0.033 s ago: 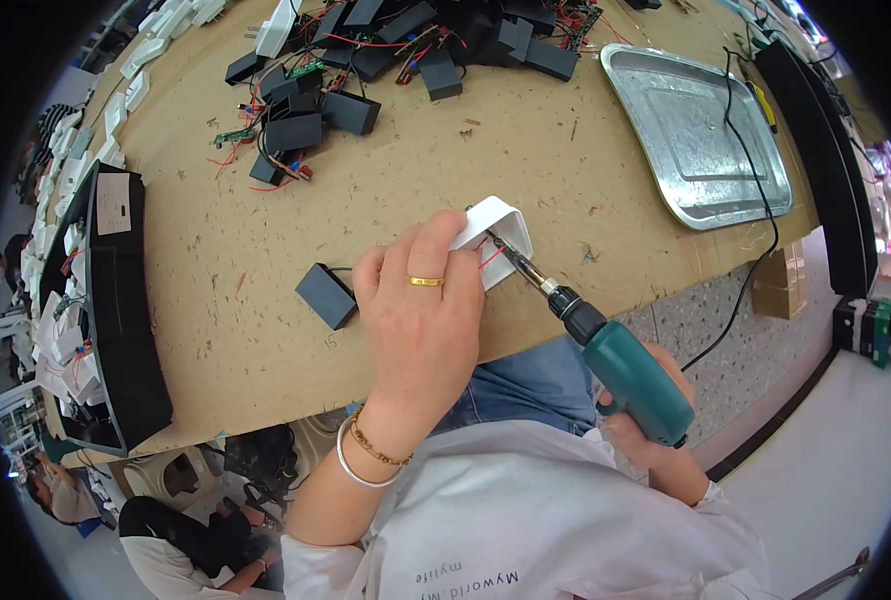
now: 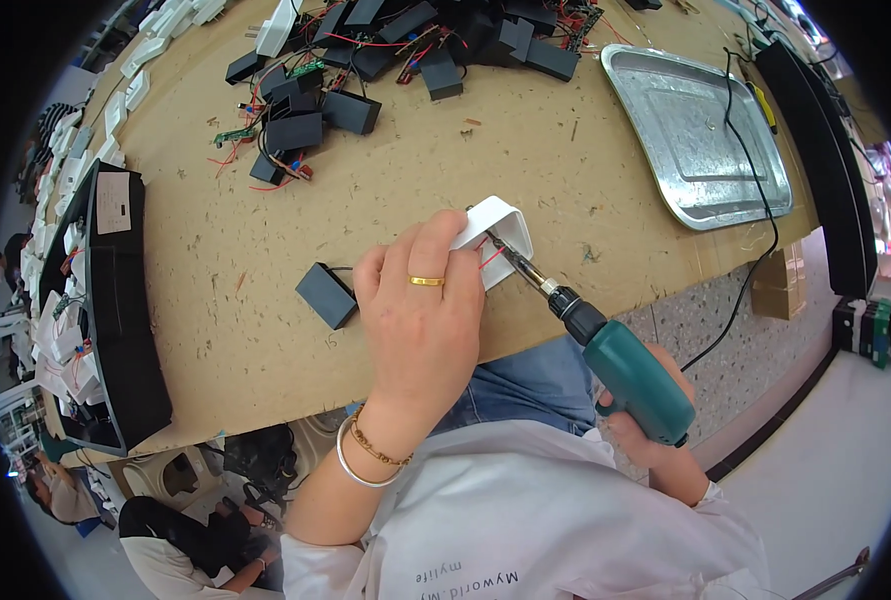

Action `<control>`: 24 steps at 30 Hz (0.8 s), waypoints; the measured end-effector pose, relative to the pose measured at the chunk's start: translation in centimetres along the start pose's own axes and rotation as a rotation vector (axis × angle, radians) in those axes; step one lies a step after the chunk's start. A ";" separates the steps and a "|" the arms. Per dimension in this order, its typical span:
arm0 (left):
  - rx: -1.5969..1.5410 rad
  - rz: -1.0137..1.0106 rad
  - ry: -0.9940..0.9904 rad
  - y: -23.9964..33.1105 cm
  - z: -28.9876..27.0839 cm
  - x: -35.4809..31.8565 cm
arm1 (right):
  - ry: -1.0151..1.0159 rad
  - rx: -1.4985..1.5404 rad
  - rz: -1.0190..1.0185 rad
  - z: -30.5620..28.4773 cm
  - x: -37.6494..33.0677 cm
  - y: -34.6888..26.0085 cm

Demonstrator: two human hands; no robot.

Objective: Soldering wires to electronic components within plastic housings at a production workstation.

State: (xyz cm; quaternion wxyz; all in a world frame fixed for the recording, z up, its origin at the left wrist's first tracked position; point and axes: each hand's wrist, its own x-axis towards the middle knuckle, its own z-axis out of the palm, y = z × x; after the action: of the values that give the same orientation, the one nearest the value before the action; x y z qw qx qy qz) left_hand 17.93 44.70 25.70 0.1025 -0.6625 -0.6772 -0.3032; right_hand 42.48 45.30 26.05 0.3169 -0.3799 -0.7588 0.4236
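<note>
My left hand is closed around a white plastic housing, holding it on the brown work surface near the front edge. A red wire shows inside the housing. My right hand grips a green electric screwdriver from behind and below. Its bit points up and left, with the tip inside the housing's opening; what the tip touches is hidden. Just left of my left hand lies a black box-shaped part, with a dark cable running from it under the hand.
A heap of black boxes with wires and circuit boards lies at the back. A metal tray is at the right, crossed by a black cord. At the left stands a black bin of white parts. Another person sits at lower left.
</note>
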 end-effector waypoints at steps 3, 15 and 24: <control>-0.008 -0.002 0.004 0.0 -0.1 0.0 | -0.065 0.032 0.102 -0.3 -0.5 -0.2; -0.015 -0.008 0.009 -0.1 0.1 0.0 | -0.026 0.006 0.047 0.0 -0.1 -0.5; -0.011 -0.003 0.011 -0.1 0.2 -0.1 | -0.022 0.038 0.035 -0.2 -1.0 0.2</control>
State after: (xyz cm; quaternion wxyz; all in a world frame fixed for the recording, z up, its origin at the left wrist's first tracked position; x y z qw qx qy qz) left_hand 17.89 44.71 25.49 0.1020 -0.6603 -0.6761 -0.3106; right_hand 43.21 44.63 25.85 0.3084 -0.3822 -0.7473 0.4475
